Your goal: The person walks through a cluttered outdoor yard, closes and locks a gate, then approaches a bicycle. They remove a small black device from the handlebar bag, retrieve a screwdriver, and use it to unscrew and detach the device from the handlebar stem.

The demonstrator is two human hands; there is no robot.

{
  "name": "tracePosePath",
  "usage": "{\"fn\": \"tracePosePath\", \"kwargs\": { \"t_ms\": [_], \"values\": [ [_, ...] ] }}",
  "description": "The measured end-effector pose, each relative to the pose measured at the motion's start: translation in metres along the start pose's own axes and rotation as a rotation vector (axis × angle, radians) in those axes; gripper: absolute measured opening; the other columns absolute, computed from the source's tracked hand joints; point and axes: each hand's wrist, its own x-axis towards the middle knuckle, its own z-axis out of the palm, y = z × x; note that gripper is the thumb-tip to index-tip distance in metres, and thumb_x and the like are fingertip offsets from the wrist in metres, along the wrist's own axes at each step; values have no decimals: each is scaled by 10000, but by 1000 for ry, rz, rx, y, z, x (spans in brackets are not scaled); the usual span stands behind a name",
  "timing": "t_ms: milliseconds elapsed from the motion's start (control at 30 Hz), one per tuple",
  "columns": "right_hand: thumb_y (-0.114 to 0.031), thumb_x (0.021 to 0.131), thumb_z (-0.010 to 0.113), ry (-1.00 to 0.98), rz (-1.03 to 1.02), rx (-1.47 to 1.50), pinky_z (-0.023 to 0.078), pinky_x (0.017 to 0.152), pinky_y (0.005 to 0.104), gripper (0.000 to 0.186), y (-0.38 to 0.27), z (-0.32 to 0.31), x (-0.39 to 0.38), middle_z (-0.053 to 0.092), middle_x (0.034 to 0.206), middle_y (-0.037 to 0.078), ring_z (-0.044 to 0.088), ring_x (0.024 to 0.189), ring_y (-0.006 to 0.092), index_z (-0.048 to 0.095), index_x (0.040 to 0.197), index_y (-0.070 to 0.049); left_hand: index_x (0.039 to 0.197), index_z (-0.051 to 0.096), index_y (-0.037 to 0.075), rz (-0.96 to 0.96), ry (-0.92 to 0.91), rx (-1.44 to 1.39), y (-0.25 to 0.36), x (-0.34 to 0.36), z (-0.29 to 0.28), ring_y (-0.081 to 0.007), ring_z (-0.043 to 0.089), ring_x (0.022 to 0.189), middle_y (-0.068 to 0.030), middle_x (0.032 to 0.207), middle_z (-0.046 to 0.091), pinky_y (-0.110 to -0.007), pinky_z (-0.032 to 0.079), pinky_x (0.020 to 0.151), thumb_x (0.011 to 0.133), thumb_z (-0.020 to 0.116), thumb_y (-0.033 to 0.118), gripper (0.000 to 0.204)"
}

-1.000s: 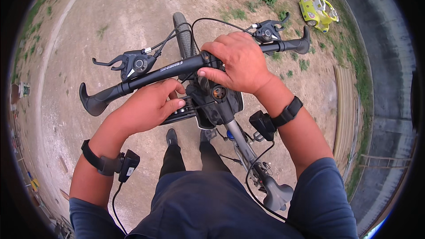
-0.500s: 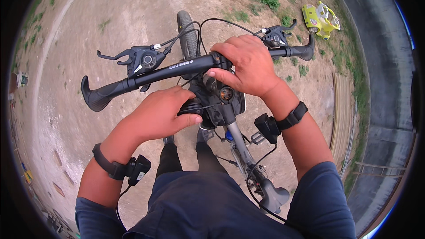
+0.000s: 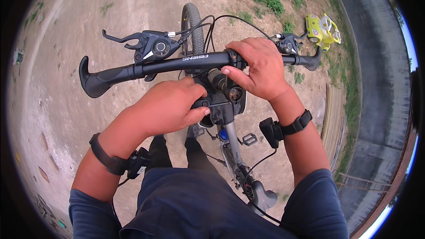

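A bicycle stands before me, its black handlebar (image 3: 172, 64) reaching across the view. My right hand (image 3: 262, 71) is closed round the middle of the bar at the stem clamp, thumb on the near side. Left of the head tube, my left hand (image 3: 170, 106) has its fingers and thumb closed on a black lever-like part (image 3: 202, 104), mostly hidden by the hand. The dark stem post (image 3: 217, 79) leans beside an open round socket (image 3: 235, 93) at the top of the head tube. Brake levers with shifters (image 3: 157, 48) sit on both sides of the bar.
The front wheel (image 3: 192, 22) points away; the silver frame (image 3: 233, 144) and grey saddle (image 3: 264, 198) lie toward my right side. Cables (image 3: 226, 17) loop ahead of the bar. A yellow toy car (image 3: 322, 31) and stacked boards (image 3: 333, 110) are on the dirt to the right.
The handlebar has swung slightly clockwise, and the bicycle's front sits a little further right in view. Both hands keep their holds; less of the black part shows under my left hand.
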Motion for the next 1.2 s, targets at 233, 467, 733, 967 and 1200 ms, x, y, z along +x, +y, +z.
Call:
{"fn": "tracePosePath", "kwargs": {
  "t_ms": [233, 467, 733, 967, 1200],
  "values": [
    [-519, 850, 780, 4, 23, -8, 491, 894, 442, 454, -2, 1, 1, 678, 909, 62, 659, 910, 320, 723, 1092, -140, 1125, 625, 48, -32, -51, 73, 4, 4, 8, -411, 693, 863, -170, 968, 692, -523, 542, 745, 992, 655, 295, 283],
    [-511, 857, 778, -11, 20, -10, 489, 900, 446, 447, -1, -1, 1, 685, 926, 63, 660, 913, 323, 720, 1104, -143, 1202, 614, 23, -175, -277, -528, -14, 21, 0, -331, 723, 819, -159, 966, 725, -468, 545, 754, 1071, 533, 270, 291],
    [-474, 880, 766, -46, 13, -19, 497, 883, 445, 442, 0, -6, 0, 718, 966, 89, 678, 938, 345, 713, 1137, -119, 1245, 569, -37, -532, -439, -982, 0, 23, -11, -304, 734, 918, -177, 973, 719, -433, 556, 827, 1084, 552, 314, 386],
    [-513, 842, 795, 41, 27, -2, 493, 871, 443, 446, 1, 0, -3, 675, 901, 65, 654, 903, 331, 733, 1077, -139, 1233, 575, 26, -131, 53, -154, 20, -10, 8, -420, 692, 970, -200, 1097, 660, -502, 549, 805, 886, 820, 352, 535],
    [-543, 846, 781, 84, 31, 2, 488, 869, 446, 466, 4, -1, -8, 663, 871, 74, 654, 884, 329, 741, 1070, -136, 1230, 634, 40, -140, 89, 138, 37, -18, 21, -405, 672, 873, -156, 1024, 598, -485, 556, 736, 868, 831, 350, 516]
  ]
}}
